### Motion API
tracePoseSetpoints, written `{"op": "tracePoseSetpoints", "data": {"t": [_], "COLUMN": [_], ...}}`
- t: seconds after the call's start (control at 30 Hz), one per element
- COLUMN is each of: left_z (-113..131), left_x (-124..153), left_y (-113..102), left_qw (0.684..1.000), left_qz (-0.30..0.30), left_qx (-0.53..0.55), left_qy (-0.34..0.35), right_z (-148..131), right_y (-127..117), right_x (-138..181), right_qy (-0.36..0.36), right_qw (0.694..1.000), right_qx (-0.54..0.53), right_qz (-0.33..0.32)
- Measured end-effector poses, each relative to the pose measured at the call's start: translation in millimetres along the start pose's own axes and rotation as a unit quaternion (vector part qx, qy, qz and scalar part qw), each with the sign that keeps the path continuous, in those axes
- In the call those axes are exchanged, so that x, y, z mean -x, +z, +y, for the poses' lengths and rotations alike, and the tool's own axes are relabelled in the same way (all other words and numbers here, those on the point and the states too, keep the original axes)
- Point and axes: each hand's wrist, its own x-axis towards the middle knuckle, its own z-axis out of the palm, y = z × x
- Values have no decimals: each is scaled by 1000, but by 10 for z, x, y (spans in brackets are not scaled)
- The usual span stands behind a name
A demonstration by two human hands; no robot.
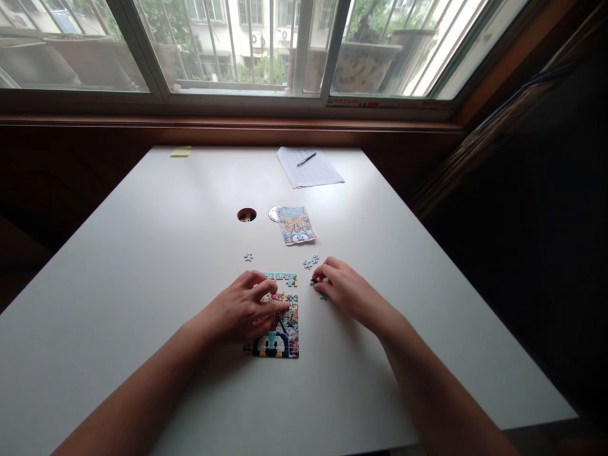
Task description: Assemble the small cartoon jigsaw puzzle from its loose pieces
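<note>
A small, partly built jigsaw puzzle (280,335) with a blue cartoon face lies on the white table (142,266) in front of me. My left hand (244,310) rests on its left side, fingers curled and pressing on the pieces. A joined strip of blue pieces (282,277) lies just above the puzzle. My right hand (342,288) sits to the right of the puzzle, its fingertips pinched on a small puzzle piece (315,281). A few loose pieces (311,261) lie just beyond that hand, and a single loose piece (248,256) lies to the left.
A printed reference picture (296,225) lies beyond the puzzle beside a round cable hole (246,215) and its cover (274,214). Farther back are a sheet of paper (310,168) with a pen (306,159), and a yellow note pad (181,151). A window runs behind the table.
</note>
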Motion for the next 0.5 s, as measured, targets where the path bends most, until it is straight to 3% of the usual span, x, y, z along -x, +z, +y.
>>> {"op": "tracePoseSetpoints", "data": {"t": [0.27,0.5], "left_z": [-20,-43], "left_x": [9,12], "left_y": [48,92], "left_qw": [1000,1000], "left_qz": [2,10], "left_qx": [6,2], "left_qy": [-1,6], "right_z": [-13,-31], "right_y": [28,-7], "right_x": [43,0], "right_qy": [-26,0], "right_qw": [1000,996], "right_qx": [-14,-88], "right_qz": [-2,-17]}}
